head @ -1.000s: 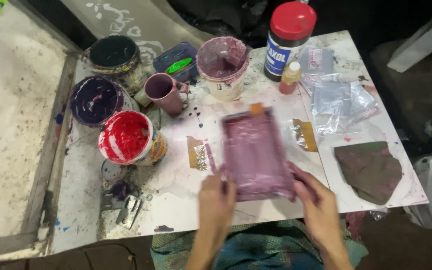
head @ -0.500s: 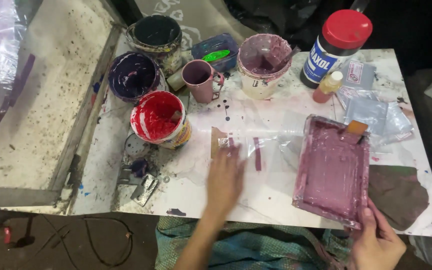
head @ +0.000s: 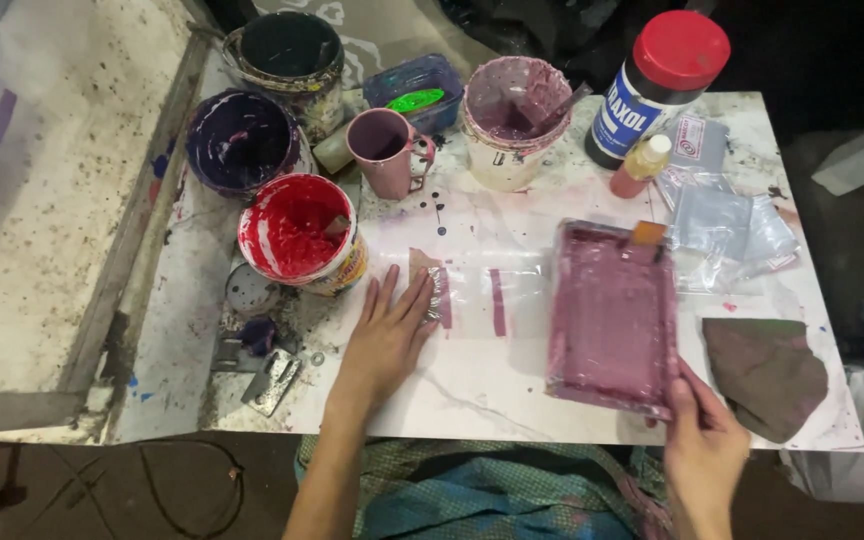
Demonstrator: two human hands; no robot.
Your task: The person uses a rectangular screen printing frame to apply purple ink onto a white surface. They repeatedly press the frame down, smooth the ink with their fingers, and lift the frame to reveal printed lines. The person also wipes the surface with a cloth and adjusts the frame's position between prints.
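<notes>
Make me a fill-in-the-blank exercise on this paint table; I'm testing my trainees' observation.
1. The right hand grips the near corner of the flat rectangular frame coated in ____ paint.
2. The left hand lies flat on the white table, just below the round tub of ____ paint.
3. The pink mug stands ____.
4. The tall dark jar wears a ____ lid.

Missing words: pink; red; upright; red
</notes>
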